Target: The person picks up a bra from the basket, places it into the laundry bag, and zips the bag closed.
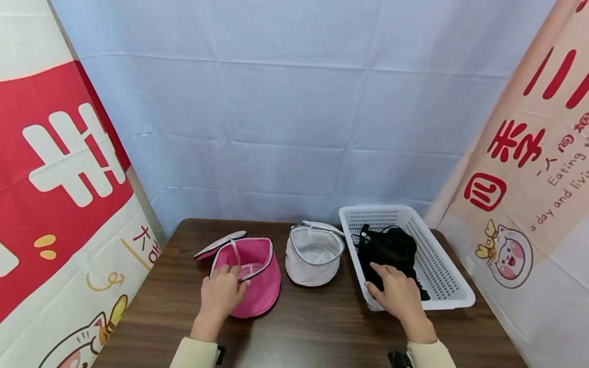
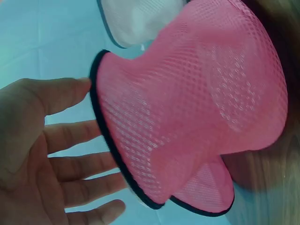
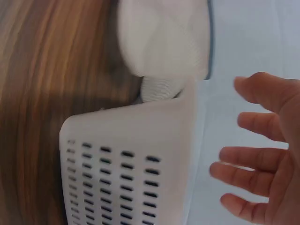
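My left hand (image 1: 221,292) is at the near rim of a pink mesh laundry bag (image 1: 259,291), which stands with its lid folded back. In the left wrist view, the thumb touches the bag's black-trimmed edge, and the other fingers reach to the rim, fairly straight, their tips partly hidden. Over the near left side of a white plastic basket (image 1: 442,273) hovers my right hand (image 1: 399,295), fingers spread and holding nothing. Below it, black fabric items (image 1: 398,248) lie bunched in the basket. Between the hands stands a white mesh laundry bag (image 1: 310,268), its top unzipped.
Everything stands on a dark wooden table (image 1: 313,332). A pale blue cloth (image 1: 285,112) hangs behind it. Printed curtains hang at the left (image 1: 60,168) and right (image 1: 529,204). The basket's left wall is close to the white bag.
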`<act>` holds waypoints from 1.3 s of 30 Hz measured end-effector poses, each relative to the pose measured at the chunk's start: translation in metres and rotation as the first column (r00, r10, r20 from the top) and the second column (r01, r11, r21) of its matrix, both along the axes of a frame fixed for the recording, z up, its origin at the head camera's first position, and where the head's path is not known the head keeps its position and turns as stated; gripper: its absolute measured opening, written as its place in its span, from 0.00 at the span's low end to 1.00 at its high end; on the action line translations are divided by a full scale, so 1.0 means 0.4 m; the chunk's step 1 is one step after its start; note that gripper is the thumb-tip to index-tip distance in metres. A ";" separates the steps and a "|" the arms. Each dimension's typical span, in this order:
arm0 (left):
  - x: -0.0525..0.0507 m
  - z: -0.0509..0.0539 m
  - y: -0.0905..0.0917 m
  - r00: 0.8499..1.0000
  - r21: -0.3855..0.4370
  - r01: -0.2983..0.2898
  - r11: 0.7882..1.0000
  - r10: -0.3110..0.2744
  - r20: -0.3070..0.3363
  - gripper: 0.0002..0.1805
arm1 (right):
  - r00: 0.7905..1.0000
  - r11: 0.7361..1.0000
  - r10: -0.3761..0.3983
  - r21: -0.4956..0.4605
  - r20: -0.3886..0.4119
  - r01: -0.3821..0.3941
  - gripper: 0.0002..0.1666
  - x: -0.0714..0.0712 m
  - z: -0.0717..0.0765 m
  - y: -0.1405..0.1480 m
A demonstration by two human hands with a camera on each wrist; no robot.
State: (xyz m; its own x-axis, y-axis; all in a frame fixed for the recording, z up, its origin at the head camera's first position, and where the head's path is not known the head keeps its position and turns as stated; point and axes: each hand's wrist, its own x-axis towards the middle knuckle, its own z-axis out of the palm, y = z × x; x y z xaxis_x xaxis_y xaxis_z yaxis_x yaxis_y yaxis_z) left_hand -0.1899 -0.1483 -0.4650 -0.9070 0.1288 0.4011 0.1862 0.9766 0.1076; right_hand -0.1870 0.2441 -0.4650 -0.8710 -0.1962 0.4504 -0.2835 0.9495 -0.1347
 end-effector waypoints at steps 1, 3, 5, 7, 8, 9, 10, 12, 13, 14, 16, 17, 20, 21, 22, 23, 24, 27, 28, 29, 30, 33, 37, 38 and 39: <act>0.003 0.000 0.003 1.000 0.010 0.003 1.000 -0.003 0.008 0.25 | 1.000 1.000 -0.006 -0.004 0.014 0.006 0.30 0.003 0.002 -0.001; 0.008 0.001 0.011 1.000 0.028 0.012 1.000 -0.012 0.012 0.25 | 0.999 1.000 -0.017 -0.013 0.041 0.018 0.31 0.007 0.005 -0.004; 0.011 0.001 0.020 1.000 0.042 0.015 0.999 -0.015 0.011 0.25 | 0.998 1.000 -0.022 -0.018 0.061 0.023 0.32 0.008 0.007 -0.006; 0.010 0.002 0.027 1.000 0.054 0.016 0.998 -0.016 0.004 0.24 | 0.997 1.000 -0.020 -0.017 0.070 0.022 0.32 0.004 0.008 -0.008; 0.009 0.002 0.031 1.000 0.061 0.017 0.998 -0.017 0.000 0.23 | 0.997 1.000 -0.021 -0.017 0.078 0.022 0.33 0.001 0.009 -0.008; 0.009 0.002 0.035 1.000 0.069 0.016 0.998 -0.016 0.000 0.23 | 0.996 1.000 -0.023 -0.014 0.088 0.024 0.34 -0.002 0.009 -0.007; 0.008 0.002 0.040 1.000 0.075 0.021 0.997 -0.021 -0.001 0.23 | 0.995 0.999 -0.026 -0.018 0.100 0.027 0.34 -0.003 0.010 -0.006; 0.006 0.002 0.049 0.999 0.092 0.036 0.995 -0.036 0.000 0.22 | 0.991 0.999 -0.039 -0.021 0.130 0.042 0.35 -0.006 0.013 -0.001; 0.005 0.002 0.054 0.999 0.101 0.043 0.994 -0.043 0.002 0.22 | 0.988 0.999 -0.045 -0.023 0.146 0.049 0.36 -0.007 0.014 0.002; 0.005 0.002 0.058 0.999 0.110 0.050 0.993 -0.050 0.000 0.22 | 0.986 0.998 -0.052 -0.023 0.160 0.056 0.36 -0.008 0.015 0.005; 0.003 0.002 0.067 0.998 0.124 0.062 0.990 -0.062 -0.002 0.22 | 0.983 0.998 -0.059 -0.023 0.176 0.064 0.36 -0.011 0.017 0.013; 0.002 0.001 0.071 0.998 0.128 0.066 0.990 -0.066 -0.003 0.21 | 0.982 0.998 -0.061 -0.019 0.181 0.065 0.36 -0.013 0.018 0.017; -0.001 0.000 0.082 0.997 0.130 0.076 0.989 -0.075 -0.013 0.21 | 0.981 0.998 -0.054 -0.019 0.184 0.058 0.36 -0.019 0.022 0.027; -0.002 -0.001 0.085 0.997 0.129 0.080 0.988 -0.079 -0.016 0.21 | 0.982 0.998 -0.051 -0.021 0.184 0.055 0.37 -0.022 0.025 0.030; -0.003 -0.002 0.088 0.996 0.128 0.087 0.988 -0.085 -0.021 0.20 | 0.981 0.998 -0.049 -0.020 0.186 0.053 0.37 -0.024 0.027 0.032; -0.005 -0.002 0.091 0.995 0.128 0.095 0.987 -0.092 -0.030 0.20 | 0.981 0.998 -0.048 -0.023 0.188 0.053 0.37 -0.026 0.030 0.034; -0.006 -0.003 0.094 0.994 0.129 0.103 0.986 -0.099 -0.042 0.20 | 0.981 0.998 -0.047 -0.025 0.189 0.053 0.37 -0.029 0.032 0.035; -0.012 -0.007 0.103 0.988 0.137 0.135 0.981 -0.123 -0.090 0.20 | 0.979 0.998 -0.050 -0.024 0.198 0.056 0.37 -0.035 0.038 0.039; -0.013 -0.009 0.106 0.986 0.136 0.146 0.980 -0.132 -0.105 0.20 | 0.978 0.998 -0.053 -0.021 0.202 0.058 0.37 -0.036 0.040 0.040; -0.014 -0.011 0.110 0.983 0.138 0.160 0.977 -0.144 -0.117 0.19 | 0.977 0.998 -0.054 -0.021 0.204 0.060 0.37 -0.038 0.042 0.041; -0.015 -0.012 0.113 0.980 0.139 0.171 0.975 -0.154 -0.126 0.19 | 0.976 0.998 -0.056 -0.019 0.209 0.062 0.38 -0.039 0.043 0.042; -0.017 -0.017 0.124 0.975 0.140 0.191 0.972 -0.172 -0.139 0.18 | 0.973 0.998 -0.055 -0.014 0.222 0.059 0.38 -0.043 0.047 0.043; -0.017 -0.020 0.139 0.977 0.123 0.181 0.976 -0.164 -0.138 0.17 | 0.969 0.998 -0.052 -0.004 0.240 0.055 0.38 -0.050 0.052 0.038; -0.017 -0.020 0.143 0.977 0.115 0.179 0.977 -0.162 -0.138 0.17 | 0.969 0.999 -0.053 -0.001 0.243 0.055 0.38 -0.052 0.053 0.037; -0.017 -0.020 0.147 0.977 0.108 0.178 0.978 -0.162 -0.140 0.17 | 0.968 0.998 -0.055 0.002 0.245 0.056 0.38 -0.053 0.053 0.037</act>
